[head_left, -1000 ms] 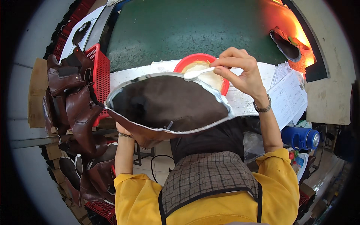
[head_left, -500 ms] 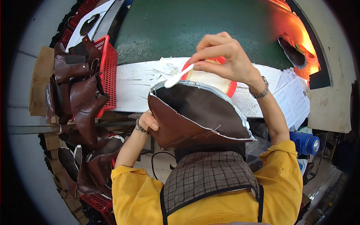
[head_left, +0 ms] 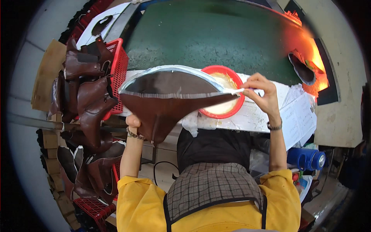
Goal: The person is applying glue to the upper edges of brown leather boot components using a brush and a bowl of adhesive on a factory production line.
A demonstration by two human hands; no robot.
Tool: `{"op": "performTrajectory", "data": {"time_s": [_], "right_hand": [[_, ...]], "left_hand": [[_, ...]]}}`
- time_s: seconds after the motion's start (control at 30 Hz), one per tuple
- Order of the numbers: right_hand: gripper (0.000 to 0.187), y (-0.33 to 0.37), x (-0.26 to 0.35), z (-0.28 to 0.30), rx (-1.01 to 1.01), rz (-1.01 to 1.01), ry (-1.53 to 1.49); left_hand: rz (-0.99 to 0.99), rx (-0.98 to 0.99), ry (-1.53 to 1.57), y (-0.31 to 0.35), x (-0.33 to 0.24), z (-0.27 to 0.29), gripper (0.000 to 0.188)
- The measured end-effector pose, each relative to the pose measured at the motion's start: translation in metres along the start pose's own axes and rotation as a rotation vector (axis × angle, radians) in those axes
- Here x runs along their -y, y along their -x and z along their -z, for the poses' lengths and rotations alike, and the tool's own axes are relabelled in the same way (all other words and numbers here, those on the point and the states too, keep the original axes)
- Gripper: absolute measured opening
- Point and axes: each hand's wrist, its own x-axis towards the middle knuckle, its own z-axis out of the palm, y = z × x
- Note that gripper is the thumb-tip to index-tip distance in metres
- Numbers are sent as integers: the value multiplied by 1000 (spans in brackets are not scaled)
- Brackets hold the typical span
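Note:
My left hand (head_left: 133, 123) is closed on the lower left part of a brown leather boot upper (head_left: 166, 112), which is held up with its wide opening facing me. A whitish band coats the far edge of that opening. Between the fingertips of my right hand (head_left: 262, 94) is a small white spoon-shaped applicator (head_left: 237, 91), pinched at its end. Its tip meets the upper's right corner. Behind that corner, a red bowl (head_left: 240, 104) of cream-coloured paste sits on the white board, partly hidden by the leather.
Brown boot uppers (head_left: 92, 96) pile over a red basket (head_left: 120, 63) at left, with more below. Beyond the white board (head_left: 278, 94) runs a green conveyor belt (head_left: 201, 34). An upper (head_left: 302, 69) lies by an orange glow. Papers (head_left: 299, 118) and a blue flask (head_left: 305, 159) are at right.
The upper has turned and shifted left, its opening now more level. My right hand has moved right and down with the applicator, from the upper's left corner to its right one.

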Motion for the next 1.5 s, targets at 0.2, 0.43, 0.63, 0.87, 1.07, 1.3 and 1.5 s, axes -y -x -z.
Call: {"op": "performTrajectory", "data": {"time_s": [0.2,0.43,0.63,0.87,1.07,1.3,1.5], "right_hand": [[21,40,-76,-3,-353,-469,-527],[24,72,-128,-43,-587,-535,-368],[22,73,-116,-48,-593,-615,-408],[23,77,-109,-48,-575,-641,-438],[23,66,-109,-50,-567,-672,-396],[23,73,-119,-49,-559,-554,-332],[24,82,-128,-46,-564,-567,-287]], "left_hand": [[-342,-323,-223,-59,-1,-56,80],[-216,-437,-527,-102,-46,-15,53],[-286,-570,-1413,-222,-50,32,69],[-282,-812,-2028,-373,-48,149,73],[-580,-603,-1901,-342,-54,83,60],[-1442,-1231,-2072,-134,-119,-71,52],[-878,-2045,-1944,-36,-190,-67,67]]}}
